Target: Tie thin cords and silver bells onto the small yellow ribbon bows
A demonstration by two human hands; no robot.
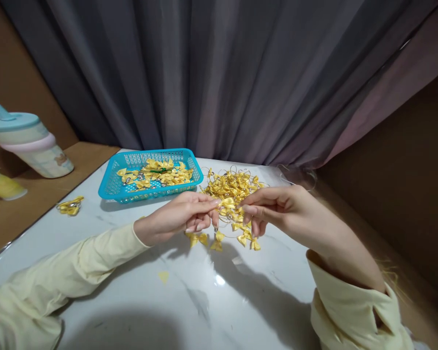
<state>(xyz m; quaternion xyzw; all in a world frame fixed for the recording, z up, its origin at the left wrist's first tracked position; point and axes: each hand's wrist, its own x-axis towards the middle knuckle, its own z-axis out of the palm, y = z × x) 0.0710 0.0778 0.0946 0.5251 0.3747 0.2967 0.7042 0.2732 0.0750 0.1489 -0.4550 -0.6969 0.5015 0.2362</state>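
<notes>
Over the pile, my left hand (195,214) pinches a yellow ribbon bow (227,203) at its left end between thumb and fingertip. Just right of that bow is my right hand (273,206), its thumb and index finger drawn together. Whatever sits between those right fingertips is too small to make out. Behind and below both hands lies a pile of yellow bows (233,184) with thin wire-like loops and small shiny beads. A few bows (216,241) rest at the pile's near edge, below my left fingers.
A blue plastic basket (111,187) with more bows stands behind my left arm. Farther left are a small bow bundle (70,206), a lidded tumbler (40,146) and a yellow-and-clear container (3,183). A yellow scrap (163,276) lies in front; a grey curtain (219,78) hangs behind.
</notes>
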